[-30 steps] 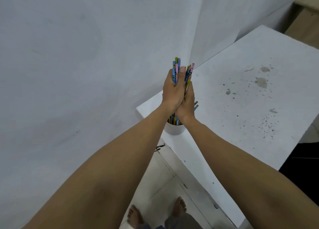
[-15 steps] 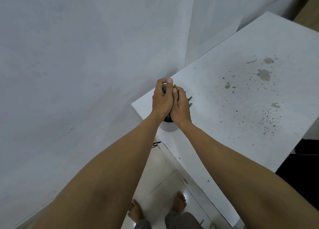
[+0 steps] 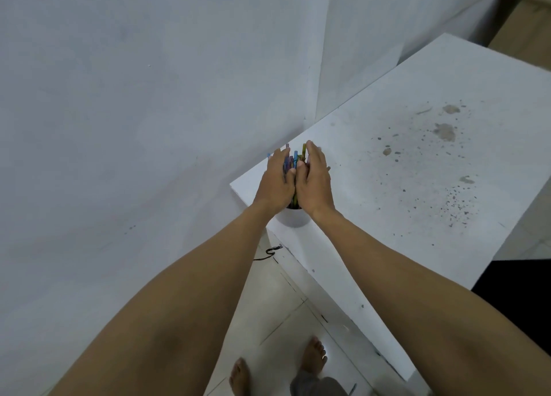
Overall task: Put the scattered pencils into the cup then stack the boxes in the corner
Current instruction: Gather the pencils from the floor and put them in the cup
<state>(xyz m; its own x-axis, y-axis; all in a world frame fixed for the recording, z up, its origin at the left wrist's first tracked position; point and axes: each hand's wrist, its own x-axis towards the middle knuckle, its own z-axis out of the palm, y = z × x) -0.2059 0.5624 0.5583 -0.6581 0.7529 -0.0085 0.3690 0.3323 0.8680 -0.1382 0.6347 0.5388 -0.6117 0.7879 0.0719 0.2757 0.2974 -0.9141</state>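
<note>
While the flat-fingered left hand (image 3: 275, 183) and right hand (image 3: 314, 183) sandwich coloured pencils (image 3: 295, 160) in a white cup (image 3: 293, 217), loading seems done. Next: release them.

left hand (image 3: 275, 183) 1; right hand (image 3: 314, 180) 1; cup (image 3: 293, 219) 1; pencils (image 3: 295, 158) several, uncountable; table (image 3: 417, 222) 1

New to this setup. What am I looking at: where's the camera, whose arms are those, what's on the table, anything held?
No machine here: a person works with bare hands. The one wide-angle camera sits on their head, looking down, so the arms reach in from below. The left hand and right hand lie flat against both sides of a bundle of coloured pencils standing in a white cup. The cup stands at the near corner of a white table with dark stains. Their bare feet show on the tiled floor.
</note>
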